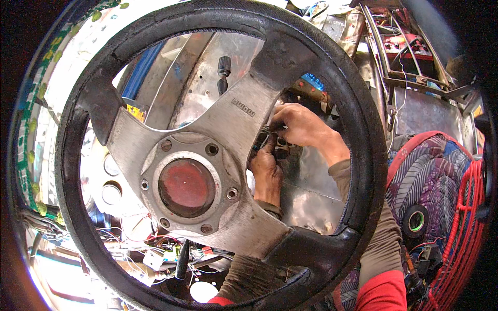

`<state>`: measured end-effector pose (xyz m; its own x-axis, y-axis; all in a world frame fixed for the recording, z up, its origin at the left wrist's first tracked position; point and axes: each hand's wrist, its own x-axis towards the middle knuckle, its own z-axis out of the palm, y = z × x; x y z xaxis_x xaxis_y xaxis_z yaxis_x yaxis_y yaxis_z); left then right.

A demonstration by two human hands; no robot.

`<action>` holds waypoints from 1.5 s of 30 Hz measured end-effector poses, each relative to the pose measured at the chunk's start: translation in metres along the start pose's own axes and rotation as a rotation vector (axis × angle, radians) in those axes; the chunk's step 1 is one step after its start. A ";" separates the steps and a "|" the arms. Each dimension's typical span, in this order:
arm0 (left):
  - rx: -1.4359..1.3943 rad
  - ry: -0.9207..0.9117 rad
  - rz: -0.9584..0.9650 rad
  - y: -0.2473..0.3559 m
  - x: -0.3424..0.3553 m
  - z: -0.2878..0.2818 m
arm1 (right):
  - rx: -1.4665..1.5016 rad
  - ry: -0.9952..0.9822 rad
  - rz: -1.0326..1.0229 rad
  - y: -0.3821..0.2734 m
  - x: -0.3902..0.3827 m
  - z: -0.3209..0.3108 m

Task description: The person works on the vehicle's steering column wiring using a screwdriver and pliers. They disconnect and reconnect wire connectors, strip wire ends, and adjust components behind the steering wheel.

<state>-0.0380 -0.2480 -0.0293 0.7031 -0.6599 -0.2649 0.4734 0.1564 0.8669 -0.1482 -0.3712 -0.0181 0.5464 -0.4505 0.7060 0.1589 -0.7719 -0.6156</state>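
A large steering wheel (365, 155) with a black rim, brushed metal spokes and a round red centre (185, 187) fills the front of the view. Through its right-hand gap, beyond the spokes, I see both my hands close together. My left hand (266, 173) points upward with its thumb and fingers closed at a small dark part (281, 151). From the right, my right hand (303, 124) reaches over with curled fingers to the same spot. What exactly each hand pinches is hidden by the fingers and a spoke.
A black-knobbed lever (223, 67) rises beyond the wheel. Loose wires and small boards (150, 256) lie at lower left. On the right are a coil of red cable (461, 223), a black tape roll (415, 221) on patterned cloth, and a red-topped battery (410, 46) in a metal frame.
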 end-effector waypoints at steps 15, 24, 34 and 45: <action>0.103 -0.092 0.030 -0.004 -0.001 -0.019 | 0.076 0.133 0.099 -0.003 0.002 -0.007; 0.071 -0.164 0.010 -0.014 -0.013 -0.036 | -0.174 -0.205 0.547 0.000 -0.015 -0.029; 0.146 -0.232 0.056 -0.012 -0.017 -0.035 | 0.186 -0.387 0.578 -0.006 -0.025 -0.016; -0.016 -0.221 -0.087 -0.002 -0.004 -0.026 | 0.408 -0.264 0.734 0.007 -0.022 -0.032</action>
<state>-0.0279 -0.2267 -0.0413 0.5269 -0.8158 -0.2385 0.5370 0.1020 0.8374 -0.1851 -0.3813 -0.0268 0.7901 -0.6129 0.0099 -0.0533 -0.0849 -0.9950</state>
